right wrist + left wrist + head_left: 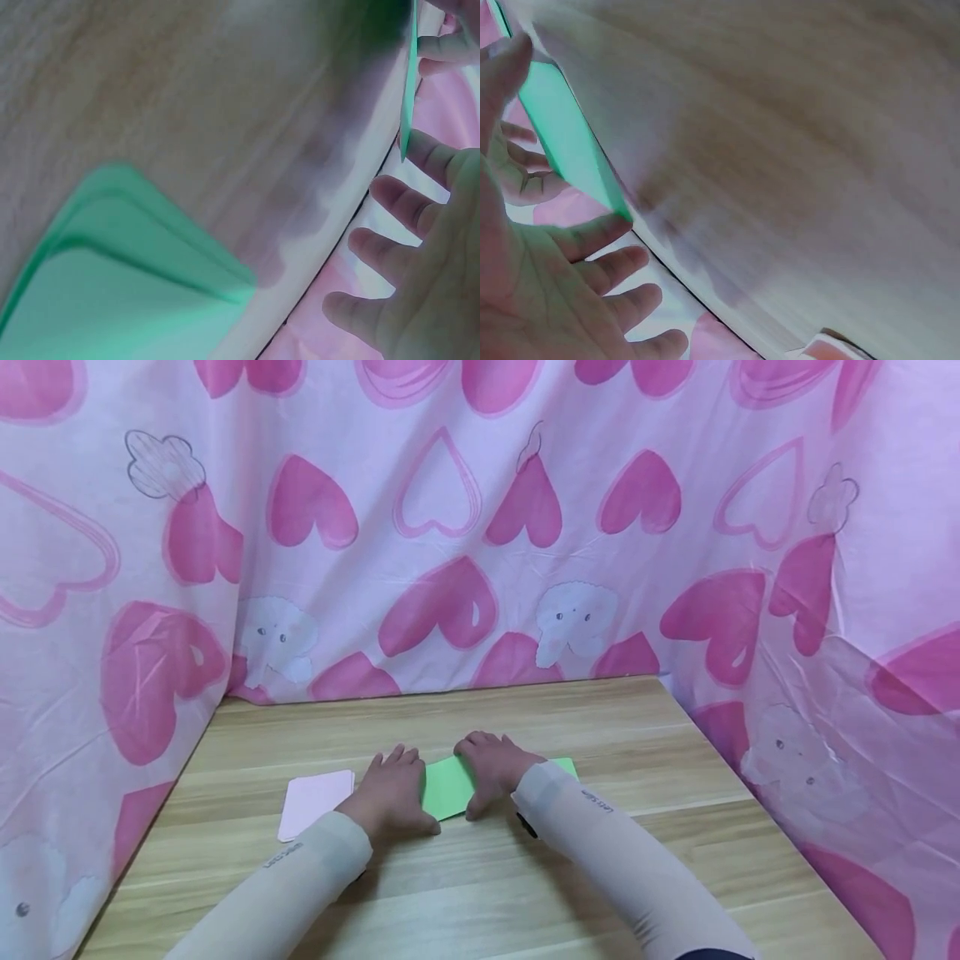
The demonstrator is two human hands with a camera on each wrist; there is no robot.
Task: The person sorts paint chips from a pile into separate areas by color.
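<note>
A green paper card (448, 789) spans the gap between the two hands over the wooden table. Thumb and index finger of the left hand (393, 789) hold its left end by opposite edges; the other fingers stay extended, as the left wrist view shows. On the card's right part, the right hand (495, 768) holds it with thumb at the near edge and index finger at the far edge. Right of that hand lies a stack of green cards (135, 300) with rounded corners, partly hidden by the forearm in the head view.
Left of the left hand lies a small stack of pale pink cards (315, 802). The wooden table (465, 893) is enclosed at the back and sides by a pink heart-patterned curtain (360, 602). Both forearms wear light sleeves (600, 827).
</note>
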